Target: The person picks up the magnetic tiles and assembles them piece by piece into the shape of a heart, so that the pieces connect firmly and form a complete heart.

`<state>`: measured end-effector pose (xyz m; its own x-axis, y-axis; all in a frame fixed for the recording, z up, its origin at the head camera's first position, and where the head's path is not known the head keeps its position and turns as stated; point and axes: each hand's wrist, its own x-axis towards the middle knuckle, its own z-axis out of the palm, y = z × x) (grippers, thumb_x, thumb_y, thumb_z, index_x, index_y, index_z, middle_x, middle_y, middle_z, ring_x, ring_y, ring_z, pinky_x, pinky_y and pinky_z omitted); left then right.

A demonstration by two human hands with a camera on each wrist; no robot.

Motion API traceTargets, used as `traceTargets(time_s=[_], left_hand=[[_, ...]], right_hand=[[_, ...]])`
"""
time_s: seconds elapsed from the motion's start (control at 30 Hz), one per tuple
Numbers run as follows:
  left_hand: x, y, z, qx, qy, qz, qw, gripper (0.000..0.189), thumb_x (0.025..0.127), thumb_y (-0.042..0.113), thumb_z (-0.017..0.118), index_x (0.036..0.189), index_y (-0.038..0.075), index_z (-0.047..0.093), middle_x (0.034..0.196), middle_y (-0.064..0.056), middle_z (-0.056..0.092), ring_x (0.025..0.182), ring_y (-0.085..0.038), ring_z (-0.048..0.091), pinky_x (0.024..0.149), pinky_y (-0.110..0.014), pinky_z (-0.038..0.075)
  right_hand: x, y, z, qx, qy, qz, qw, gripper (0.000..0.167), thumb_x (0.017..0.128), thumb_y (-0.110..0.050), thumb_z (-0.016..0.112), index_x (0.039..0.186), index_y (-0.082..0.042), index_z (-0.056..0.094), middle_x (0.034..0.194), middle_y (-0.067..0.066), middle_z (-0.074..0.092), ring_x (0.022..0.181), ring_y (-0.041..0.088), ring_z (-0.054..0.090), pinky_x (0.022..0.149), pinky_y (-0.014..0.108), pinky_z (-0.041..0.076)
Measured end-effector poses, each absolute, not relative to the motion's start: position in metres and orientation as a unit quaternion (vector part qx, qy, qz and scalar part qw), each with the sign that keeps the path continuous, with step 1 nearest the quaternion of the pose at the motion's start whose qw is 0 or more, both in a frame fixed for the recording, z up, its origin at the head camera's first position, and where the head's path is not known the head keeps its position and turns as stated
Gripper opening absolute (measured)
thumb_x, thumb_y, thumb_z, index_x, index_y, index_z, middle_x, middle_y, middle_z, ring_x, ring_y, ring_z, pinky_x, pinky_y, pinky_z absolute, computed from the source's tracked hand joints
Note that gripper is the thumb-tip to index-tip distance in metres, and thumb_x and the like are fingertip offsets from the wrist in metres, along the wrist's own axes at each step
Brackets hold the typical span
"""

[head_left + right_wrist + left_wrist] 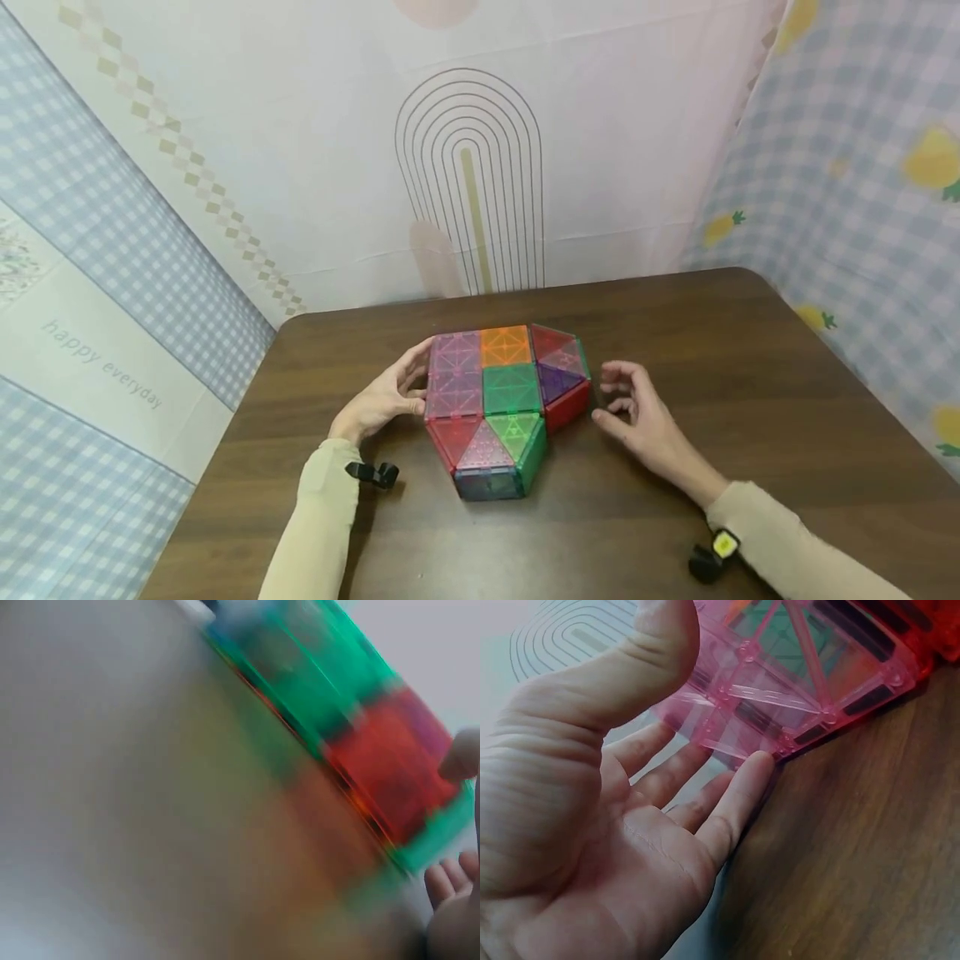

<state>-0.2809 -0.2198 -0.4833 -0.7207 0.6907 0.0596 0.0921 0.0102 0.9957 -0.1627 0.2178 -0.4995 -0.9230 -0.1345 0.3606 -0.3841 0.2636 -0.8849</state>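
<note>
A low block built of translucent magnetic tiles lies on the brown table. Purple, orange and green squares make up its top, with red, pink, green and purple triangles around them. My left hand is at its left side. In the left wrist view, the extended fingers of my left hand reach the pink side wall, while the thumb is raised. Just off the right side hovers my right hand, its fingers loosely bent around nothing. The right wrist view is blurred; a red side tile shows between green ones.
The wooden table has a rounded far right corner. Behind it hangs a pale cloth with an arch drawing. Checked blue cloth borders both sides. Both wrists carry small black devices, such as the left strap piece.
</note>
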Motion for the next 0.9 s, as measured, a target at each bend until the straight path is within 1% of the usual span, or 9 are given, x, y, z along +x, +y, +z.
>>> traceTargets(time_s=[0.1,0.2,0.33,0.4,0.5,0.6,0.7,0.77,0.9], left_hand=[[-0.280,-0.221,-0.482,0.290,0.672,0.641,0.231,0.131,0.082,0.040,0.096,0.181,0.023,0.011,0.186,-0.012,0.013,0.170,-0.042,0.014,0.119,-0.031,0.048],[-0.278,-0.221,-0.482,0.290,0.674,0.641,0.223,0.135,0.081,0.040,0.097,0.181,0.019,0.007,0.187,-0.016,0.010,0.170,-0.040,0.014,0.117,-0.028,0.048],[-0.275,-0.217,-0.485,0.293,0.684,0.633,0.213,0.140,0.078,0.042,0.099,0.180,0.014,0.008,0.184,-0.021,0.017,0.156,-0.033,0.041,0.110,-0.030,0.053],[-0.273,-0.214,-0.486,0.294,0.691,0.629,0.203,0.140,0.075,0.044,0.101,0.179,0.010,0.013,0.180,-0.025,0.025,0.145,-0.027,0.051,0.108,-0.031,0.055],[-0.269,-0.210,-0.485,0.288,0.704,0.624,0.179,0.140,0.071,0.047,0.104,0.175,0.005,0.020,0.171,-0.029,0.037,0.133,-0.021,0.058,0.105,-0.030,0.055],[-0.264,-0.207,-0.486,0.271,0.717,0.623,0.154,0.141,0.065,0.048,0.106,0.170,0.002,0.024,0.162,-0.030,0.044,0.126,-0.022,0.060,0.102,-0.029,0.056],[-0.261,-0.204,-0.488,0.252,0.730,0.619,0.139,0.136,0.065,0.044,0.108,0.165,0.002,0.027,0.156,-0.027,0.048,0.120,-0.024,0.061,0.100,-0.029,0.057],[-0.260,-0.202,-0.488,0.241,0.735,0.619,0.132,0.126,0.067,0.034,0.109,0.161,0.001,0.030,0.153,-0.024,0.050,0.120,-0.026,0.061,0.100,-0.030,0.057],[-0.258,-0.200,-0.488,0.215,0.745,0.621,0.114,0.097,0.072,0.003,0.105,0.145,0.000,0.042,0.142,-0.017,0.059,0.114,-0.025,0.065,0.096,-0.029,0.060]], right_hand=[[-0.137,0.202,-0.497,0.160,-0.791,0.585,0.080,0.074,0.099,-0.003,0.082,0.158,0.000,0.038,0.158,0.022,0.047,0.137,0.036,0.057,0.100,0.023,0.057],[-0.121,0.191,-0.494,0.169,-0.804,0.569,0.041,0.100,0.097,-0.018,0.090,0.171,-0.010,0.024,0.171,0.017,0.031,0.151,0.039,0.048,0.109,0.029,0.056],[-0.115,0.184,-0.492,0.190,-0.825,0.533,0.012,0.138,0.084,-0.029,0.101,0.179,-0.018,0.003,0.181,0.016,0.009,0.161,0.043,0.037,0.117,0.044,0.052],[-0.116,0.181,-0.492,0.198,-0.836,0.511,0.003,0.153,0.077,-0.035,0.106,0.179,-0.018,-0.007,0.183,0.019,0.000,0.159,0.045,0.040,0.117,0.052,0.052],[-0.119,0.176,-0.494,0.197,-0.853,0.484,-0.010,0.168,0.069,-0.044,0.109,0.178,-0.019,-0.017,0.184,0.023,-0.011,0.153,0.047,0.047,0.115,0.060,0.051],[-0.126,0.171,-0.494,0.171,-0.865,0.472,-0.018,0.169,0.068,-0.053,0.107,0.177,-0.022,-0.019,0.184,0.020,-0.015,0.150,0.047,0.052,0.115,0.061,0.052],[-0.135,0.169,-0.494,0.155,-0.871,0.466,-0.007,0.165,0.070,-0.056,0.105,0.178,-0.022,-0.016,0.185,0.019,-0.013,0.149,0.048,0.053,0.115,0.059,0.052],[-0.141,0.171,-0.494,0.153,-0.871,0.466,0.001,0.164,0.071,-0.054,0.106,0.178,-0.020,-0.013,0.185,0.020,-0.010,0.149,0.048,0.053,0.115,0.058,0.053],[-0.152,0.184,-0.496,0.161,-0.863,0.478,0.006,0.162,0.067,-0.045,0.109,0.180,-0.018,-0.005,0.183,0.024,0.005,0.151,0.049,0.051,0.115,0.055,0.052]])
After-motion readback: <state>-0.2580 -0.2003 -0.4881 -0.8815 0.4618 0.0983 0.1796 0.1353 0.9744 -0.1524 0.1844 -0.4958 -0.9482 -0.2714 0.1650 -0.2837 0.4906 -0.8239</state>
